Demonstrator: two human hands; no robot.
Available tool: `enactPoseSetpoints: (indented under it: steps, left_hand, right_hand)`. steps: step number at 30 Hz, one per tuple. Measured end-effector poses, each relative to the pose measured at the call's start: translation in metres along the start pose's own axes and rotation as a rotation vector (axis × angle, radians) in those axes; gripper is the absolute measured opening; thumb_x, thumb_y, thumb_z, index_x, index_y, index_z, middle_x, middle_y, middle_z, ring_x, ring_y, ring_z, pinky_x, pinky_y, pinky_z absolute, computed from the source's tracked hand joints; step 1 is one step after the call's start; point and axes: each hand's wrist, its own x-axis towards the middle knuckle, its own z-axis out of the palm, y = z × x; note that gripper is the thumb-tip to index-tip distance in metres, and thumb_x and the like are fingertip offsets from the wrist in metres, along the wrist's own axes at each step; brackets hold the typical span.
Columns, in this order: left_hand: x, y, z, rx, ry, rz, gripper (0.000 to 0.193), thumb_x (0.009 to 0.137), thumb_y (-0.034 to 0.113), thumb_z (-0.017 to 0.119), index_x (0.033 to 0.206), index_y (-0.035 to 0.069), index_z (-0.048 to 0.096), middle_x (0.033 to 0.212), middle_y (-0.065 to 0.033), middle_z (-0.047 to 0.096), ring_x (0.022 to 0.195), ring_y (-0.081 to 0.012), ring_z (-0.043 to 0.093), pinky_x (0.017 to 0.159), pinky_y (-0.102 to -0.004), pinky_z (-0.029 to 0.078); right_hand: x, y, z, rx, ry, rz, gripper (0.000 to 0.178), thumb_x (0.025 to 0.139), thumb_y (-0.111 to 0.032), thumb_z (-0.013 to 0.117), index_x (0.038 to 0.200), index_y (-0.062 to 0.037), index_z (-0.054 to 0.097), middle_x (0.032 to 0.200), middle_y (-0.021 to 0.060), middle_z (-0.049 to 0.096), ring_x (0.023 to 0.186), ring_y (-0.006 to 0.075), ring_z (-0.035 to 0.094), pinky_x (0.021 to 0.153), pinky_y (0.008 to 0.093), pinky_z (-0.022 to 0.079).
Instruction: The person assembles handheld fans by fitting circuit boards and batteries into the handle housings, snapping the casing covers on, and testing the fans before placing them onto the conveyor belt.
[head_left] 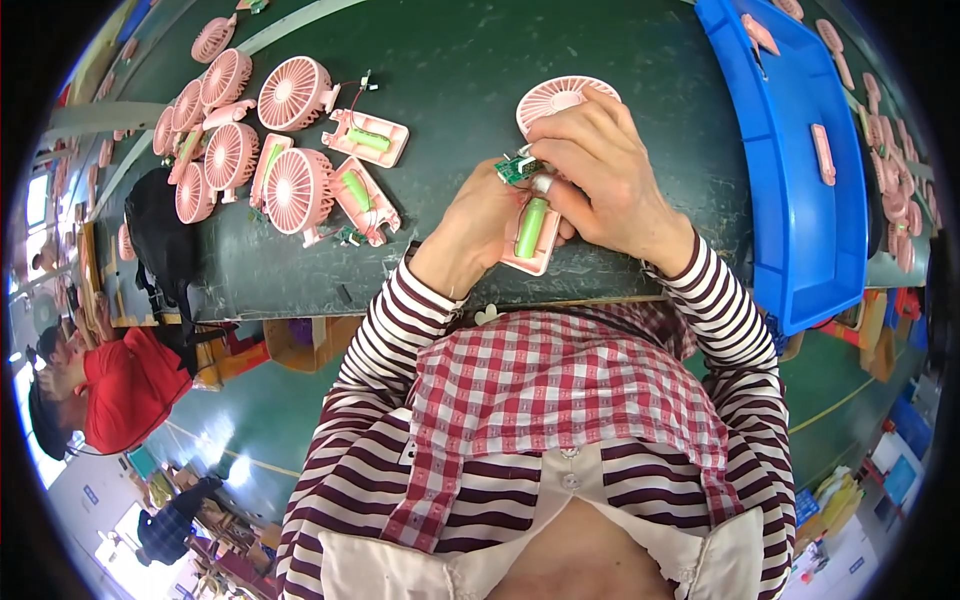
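Between my hands is a pink handheld fan: its round slatted head points away from me, and its opened handle shell lies nearer. A green battery cell sits in that shell. My left hand is closed round the left side of the handle, at a small green circuit board. Over the neck of the fan bends my right hand, its fingers closed at the joint beside the board. Its fingertips partly hide what they pinch there.
Several pink fans with wired open handles lie on the dark green table to the left. A blue tray on the right holds a pink handle cover. A black bag hangs at the left edge. People sit farther left.
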Motion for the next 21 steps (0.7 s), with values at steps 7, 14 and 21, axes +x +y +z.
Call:
enactPoseSetpoints:
  steps: [7,14,21]
  left_hand:
    - [-0.001,0.0,-0.005,-0.01,-0.029,-0.028,0.024,0.09,0.018,0.046,0.093,-0.006,0.052,0.074,-0.0162,0.059,0.056,-0.0251,0.062,0.045,-0.0323,0.054]
    - [-0.003,0.003,0.0,0.024,-0.037,-0.052,0.024,0.09,0.014,0.043,0.09,-0.008,0.053,0.075,-0.0183,0.06,0.056,-0.0257,0.062,0.046,-0.0318,0.054]
    - [0.0,0.003,-0.004,-0.11,-0.076,-0.067,0.025,0.09,0.014,0.04,0.093,-0.007,0.053,0.082,-0.016,0.06,0.067,-0.0245,0.063,0.056,-0.0318,0.054]
  right_hand:
    - [-0.003,0.003,0.002,0.037,0.014,-0.009,0.019,0.064,-0.001,0.063,0.082,-0.0009,0.058,0.089,0.0073,0.058,0.081,0.0251,0.055,0.09,0.0435,0.036]
    - [-0.004,0.005,0.001,0.113,0.017,0.038,0.012,0.063,-0.002,0.063,0.074,-0.0012,0.058,0.085,0.0063,0.059,0.079,0.0237,0.056,0.092,0.043,0.037]
    - [-0.015,-0.006,0.004,-0.167,0.16,-0.065,0.017,0.058,0.0,0.062,0.075,-0.0024,0.058,0.091,0.008,0.061,0.078,0.0236,0.059,0.092,0.047,0.038]
